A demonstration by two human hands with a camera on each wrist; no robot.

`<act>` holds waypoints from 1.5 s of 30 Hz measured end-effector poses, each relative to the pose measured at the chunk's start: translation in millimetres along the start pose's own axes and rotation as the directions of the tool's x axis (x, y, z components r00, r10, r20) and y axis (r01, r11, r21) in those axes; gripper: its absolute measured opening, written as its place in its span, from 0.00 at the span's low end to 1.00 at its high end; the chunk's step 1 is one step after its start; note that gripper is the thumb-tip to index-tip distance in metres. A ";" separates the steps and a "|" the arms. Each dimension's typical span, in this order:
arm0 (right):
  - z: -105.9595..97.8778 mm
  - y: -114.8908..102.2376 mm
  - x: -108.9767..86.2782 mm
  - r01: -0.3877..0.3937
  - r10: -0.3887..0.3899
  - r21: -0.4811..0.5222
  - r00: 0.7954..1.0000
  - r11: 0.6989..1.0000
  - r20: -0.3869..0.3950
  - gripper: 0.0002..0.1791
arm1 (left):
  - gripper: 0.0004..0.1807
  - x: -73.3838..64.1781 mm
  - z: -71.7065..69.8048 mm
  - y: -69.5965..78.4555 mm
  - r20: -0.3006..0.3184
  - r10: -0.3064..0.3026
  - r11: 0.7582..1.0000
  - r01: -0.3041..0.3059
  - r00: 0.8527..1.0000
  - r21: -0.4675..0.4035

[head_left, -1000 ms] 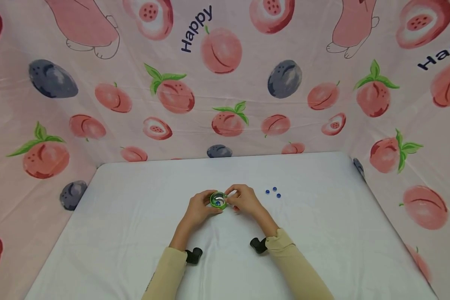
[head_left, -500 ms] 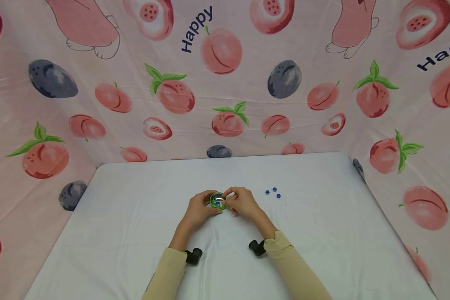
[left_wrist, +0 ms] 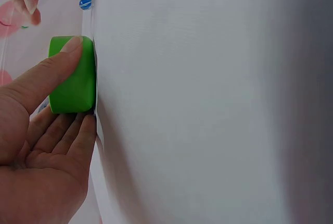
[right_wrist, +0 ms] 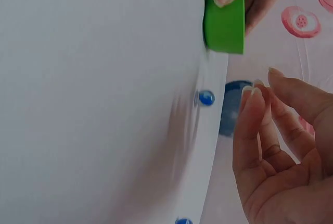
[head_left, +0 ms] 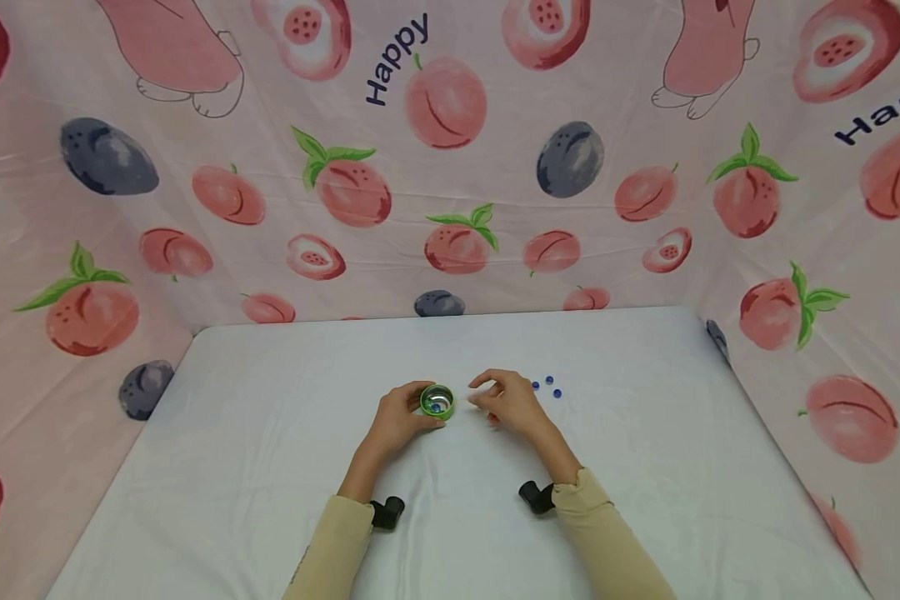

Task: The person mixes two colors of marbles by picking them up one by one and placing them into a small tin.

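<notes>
On the table, my left hand (head_left: 399,417) grips a small round green cup (head_left: 437,413), thumb on its near side and fingers round the far side. Its shiny inside holds a blue marble (head_left: 436,408). In the left wrist view the thumb presses flat on the smooth green wall (left_wrist: 73,86). A short way right of the cup, my right hand (head_left: 512,402) hovers with loosely bent fingers and thumb apart. Nothing shows between its fingertips (right_wrist: 254,92) in the right wrist view. Beyond this hand lie three loose blue marbles (head_left: 550,380), close together.
A white cloth covers the table (head_left: 270,500). A pink fruit-print curtain (head_left: 495,183) stands along the back and both sides. Black wrist cameras (head_left: 387,512) sit on both forearms, below the beige sleeves (head_left: 333,550).
My right hand was at the cup's rim, dipped slightly over it, then drew back to the right with its fingers parting. The left hand and cup have stayed put.
</notes>
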State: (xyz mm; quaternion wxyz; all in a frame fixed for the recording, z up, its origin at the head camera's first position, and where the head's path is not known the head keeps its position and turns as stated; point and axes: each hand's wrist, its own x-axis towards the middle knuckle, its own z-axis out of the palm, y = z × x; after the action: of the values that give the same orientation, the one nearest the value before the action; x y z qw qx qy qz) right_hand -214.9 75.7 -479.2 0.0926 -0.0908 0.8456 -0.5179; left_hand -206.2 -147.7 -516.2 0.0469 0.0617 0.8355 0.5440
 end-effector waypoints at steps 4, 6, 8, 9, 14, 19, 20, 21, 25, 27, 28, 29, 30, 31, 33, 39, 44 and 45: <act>-11.6 4.7 -3.6 -0.001 0.001 -0.003 1.000 1.000 -0.031 0.12 | 0.35 0.1 0.5 -0.1 0.001 -0.004 1.000 0.004 1.000 0.003; -16.9 7.0 -5.5 -0.005 0.004 -0.005 0.999 1.000 -0.041 0.12 | 0.35 0.1 0.4 -0.1 0.000 -0.011 1.000 0.011 1.000 0.005; -22.0 9.1 -7.2 -0.008 0.007 -0.009 0.999 1.000 -0.052 0.13 | 0.35 0.0 0.4 0.0 -0.003 -0.012 1.000 0.012 1.000 0.010; -24.3 9.8 -8.0 -0.011 0.010 -0.009 0.998 1.000 -0.058 0.13 | 0.35 -0.1 0.3 0.3 -0.003 -0.013 1.000 0.013 1.000 0.009; -33.0 12.4 -10.5 -0.017 0.017 -0.005 0.997 1.000 -0.081 0.14 | 0.35 -0.4 0.4 1.6 -0.003 -0.014 1.000 0.014 1.000 0.003; -37.9 17.5 -11.4 -0.023 0.022 -0.008 0.995 1.000 -0.101 0.14 | 0.35 -0.1 0.2 0.3 -0.002 -0.011 1.000 0.011 1.000 0.001; -38.9 18.5 -11.8 -0.022 0.021 -0.009 0.994 1.000 -0.103 0.14 | 0.35 -0.1 0.2 0.2 -0.001 -0.011 1.000 0.011 1.000 0.001; -40.0 19.5 -12.1 -0.022 0.021 -0.009 0.994 1.000 -0.103 0.14 | 0.35 0.0 0.1 0.0 -0.001 -0.012 1.000 0.012 1.000 0.001; -44.6 22.2 -14.2 -0.025 0.022 -0.023 0.993 0.999 -0.113 0.16 | 0.35 0.4 0.0 0.0 0.002 -0.019 1.000 0.019 1.000 0.000; -47.2 23.7 -15.3 -0.029 0.025 -0.031 0.993 0.999 -0.118 0.16 | 0.35 0.7 -0.2 -0.1 0.003 -0.023 1.000 0.023 1.000 0.001; -48.4 24.6 -16.0 -0.034 0.030 -0.031 0.992 0.999 -0.123 0.16 | 0.35 0.8 -0.2 -0.2 0.004 -0.024 1.000 0.024 1.000 0.001; -49.7 25.5 -16.6 -0.041 0.037 -0.029 0.991 0.999 -0.127 0.16 | 0.35 1.0 -0.3 -0.2 0.004 -0.028 1.000 0.028 1.000 0.000; -50.9 26.6 -17.3 -0.048 0.044 -0.027 0.990 0.998 -0.131 0.16 | 0.35 1.0 -0.3 -0.3 0.005 -0.023 1.000 0.023 1.000 0.006; -52.4 27.7 -18.0 -0.048 0.044 -0.027 0.990 0.998 -0.133 0.16 | 0.35 1.0 -0.3 -0.5 0.005 -0.022 1.000 0.022 1.000 0.009; -55.2 29.1 -19.8 -0.052 0.048 -0.022 0.989 0.998 -0.140 0.16 | 0.35 1.2 -0.1 -0.8 0.007 -0.024 1.000 0.024 1.000 0.010; -64.0 32.7 -24.8 -0.061 0.058 -0.012 0.985 0.998 -0.164 0.17 | 0.35 1.4 0.8 -1.5 0.004 -0.025 1.000 0.025 1.000 0.010; -70.8 38.8 -27.4 -0.079 0.075 -0.014 0.980 0.997 -0.186 0.17 | 0.35 0.8 0.7 -0.1 -0.002 -0.024 1.000 0.024 1.000 0.018; -71.9 39.6 -28.1 -0.078 0.074 -0.017 0.980 0.997 -0.187 0.17 | 0.35 0.7 0.7 0.1 -0.002 -0.025 0.999 0.025 1.000 0.019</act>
State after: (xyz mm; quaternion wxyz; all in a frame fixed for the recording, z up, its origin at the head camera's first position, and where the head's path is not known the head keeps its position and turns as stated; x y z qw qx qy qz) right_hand -208.0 162.2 -480.6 0.0316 -0.0107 0.8596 -0.5098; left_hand -206.7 -147.0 -516.4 0.0523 0.0510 0.8415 0.5353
